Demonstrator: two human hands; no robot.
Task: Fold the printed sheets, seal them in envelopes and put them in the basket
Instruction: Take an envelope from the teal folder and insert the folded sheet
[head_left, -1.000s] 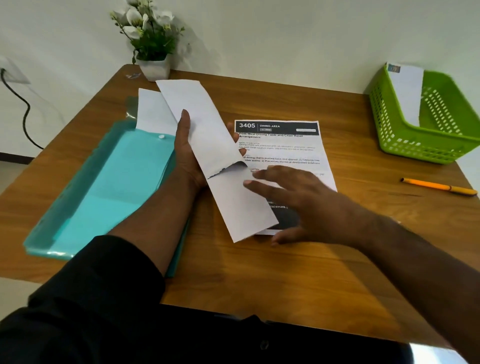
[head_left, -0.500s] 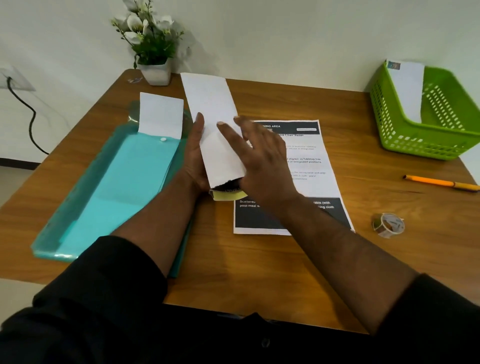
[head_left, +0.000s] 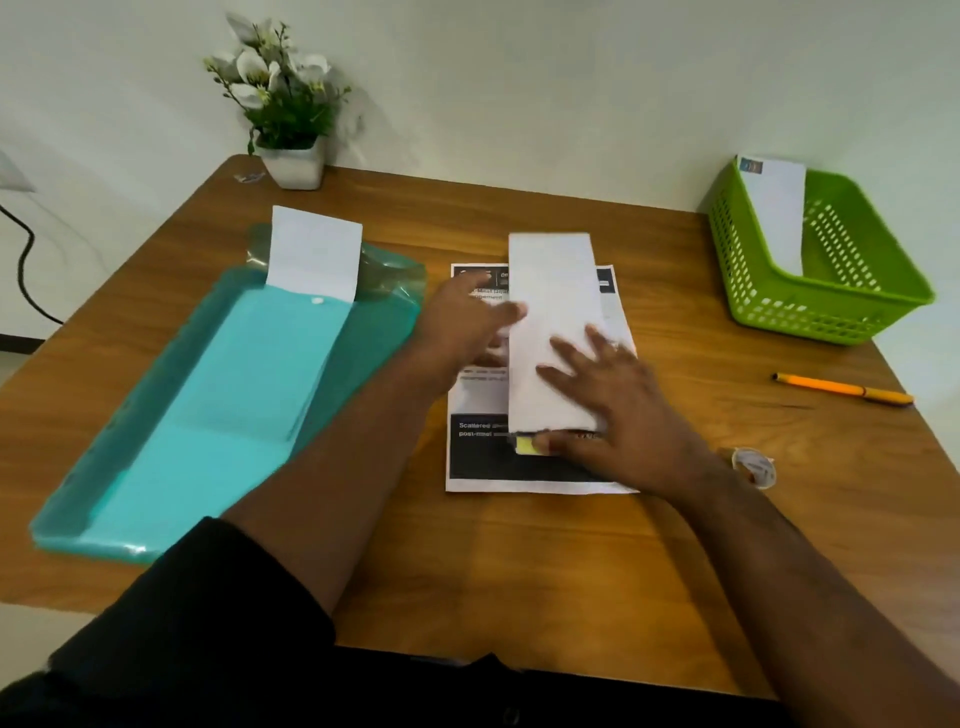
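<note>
Down and across goes the envelope (head_left: 553, 332): half a second back we held it off to the left, now it lies flat on the printed sheet (head_left: 537, 467) at mid-worktop (head_left: 519, 571). We judge it light, thin and floppy, easily creased and apt to slide on that sheet, best taken by its long edges. Our right hand (head_left: 618, 410) presses its near half with spread, straight fingers, thumb at the open end by the yellow strip (head_left: 525, 446). Our left hand (head_left: 462, 327) touches the left edge, fingers relaxed. Far right, the green basket (head_left: 883, 306) already holds one envelope.
</note>
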